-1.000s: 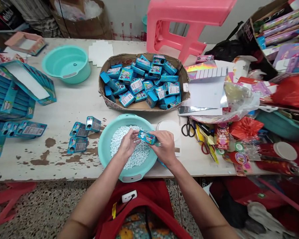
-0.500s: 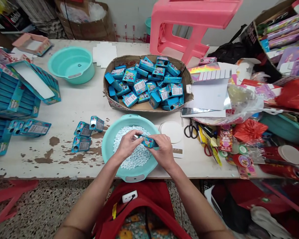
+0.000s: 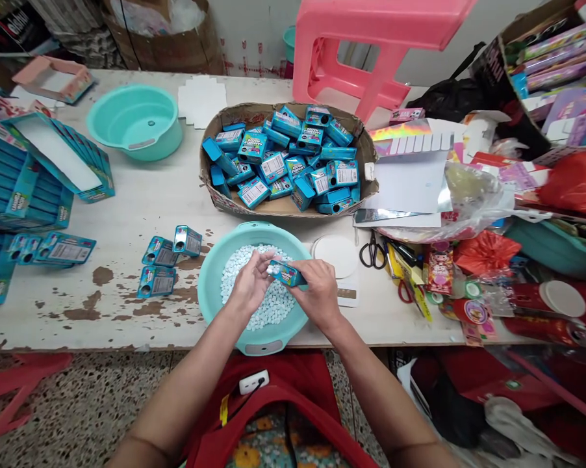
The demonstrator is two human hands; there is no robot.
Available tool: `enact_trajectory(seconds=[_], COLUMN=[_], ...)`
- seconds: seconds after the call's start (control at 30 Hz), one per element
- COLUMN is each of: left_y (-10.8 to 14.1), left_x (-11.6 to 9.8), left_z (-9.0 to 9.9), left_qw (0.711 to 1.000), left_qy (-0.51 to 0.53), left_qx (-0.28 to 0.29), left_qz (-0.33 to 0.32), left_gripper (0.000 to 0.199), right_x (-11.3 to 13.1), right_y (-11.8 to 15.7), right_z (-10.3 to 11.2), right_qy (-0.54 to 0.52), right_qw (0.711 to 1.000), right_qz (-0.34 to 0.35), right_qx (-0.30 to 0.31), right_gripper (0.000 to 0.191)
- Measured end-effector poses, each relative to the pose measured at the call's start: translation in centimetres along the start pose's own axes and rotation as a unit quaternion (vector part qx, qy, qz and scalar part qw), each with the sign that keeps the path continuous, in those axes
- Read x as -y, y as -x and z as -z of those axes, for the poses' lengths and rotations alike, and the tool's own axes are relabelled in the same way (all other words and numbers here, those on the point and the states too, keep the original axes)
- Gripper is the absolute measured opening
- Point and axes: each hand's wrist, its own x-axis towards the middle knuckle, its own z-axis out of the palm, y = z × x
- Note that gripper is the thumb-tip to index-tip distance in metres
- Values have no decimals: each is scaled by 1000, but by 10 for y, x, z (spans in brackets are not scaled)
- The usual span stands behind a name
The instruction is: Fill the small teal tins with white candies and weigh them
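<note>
A small blue printed candy box is gripped in my right hand, thumb and fingers on its right end. My left hand is half curled beside the box's left end, its palm turned partly up. Small white bits show between its fingers and the box; they look like candies, though the fingers hide most of them. Both hands are above a turquoise basin partly filled with small white candies. Behind it, a cut-down cardboard box holds many more blue boxes.
Several blue boxes stand left of the basin, with display cartons farther left. A second turquoise basin sits behind. To the right are a white scale, black scissors and assorted clutter. A pink stool is at the back.
My left hand's fingers have loosened from the box's left end, and its palm has turned upward. The box stays in my right hand, tilted slightly. The view has shifted a little.
</note>
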Motion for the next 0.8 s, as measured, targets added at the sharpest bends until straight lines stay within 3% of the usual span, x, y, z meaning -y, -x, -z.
enact_trajectory(seconds=[0.1, 0.2, 0.27, 0.37, 0.43, 0.47, 0.53, 0.6, 0.67, 0.73, 0.8], left_y=[-7, -5, 3, 21, 34, 40, 50, 59, 62, 57, 45], left_x=[9, 8, 0, -17, -28, -33, -44, -58, -71, -80, -81], left_z=[3, 14, 20, 20, 18, 19, 26, 45, 74, 107, 139], left_qw=[999, 991, 949, 851, 796, 776, 742, 699, 640, 590, 566], left_qy=[27, -125, -294, -478, -539, -562, -601, -627, -638, -645, -666], left_qx=[-28, -45, -44, 66, 147, 152, 80, -67, -238, -371, -419], left_qz=[20, -27, -106, -207, -232, -243, -285, -336, -355, -313, -246], left_gripper=[35, 34, 37, 58, 50, 43, 35, 39, 49, 59, 60], right_x=[-9, -16, -15, -5, 1, 1, -8, -28, -54, -76, -90], right_y=[-2, 0, 1, 3, 3, 4, 6, 15, 31, 56, 83], right_z=[-4, -2, -1, -5, -9, -9, -4, 11, 31, 49, 57], right_qy=[7, -44, -105, -181, -221, -240, -263, -260, -237, -193, -127], right_qw=[1000, 999, 993, 981, 974, 969, 962, 957, 954, 960, 970], right_qz=[-11, -28, -51, -56, -49, -52, -79, -119, -160, -192, -209], right_qx=[2, -8, -25, -28, 3, 13, -6, -57, -88, -64, -3], right_gripper=[26, 26, 30, 34, 39, 45, 61, 63, 54, 48, 56])
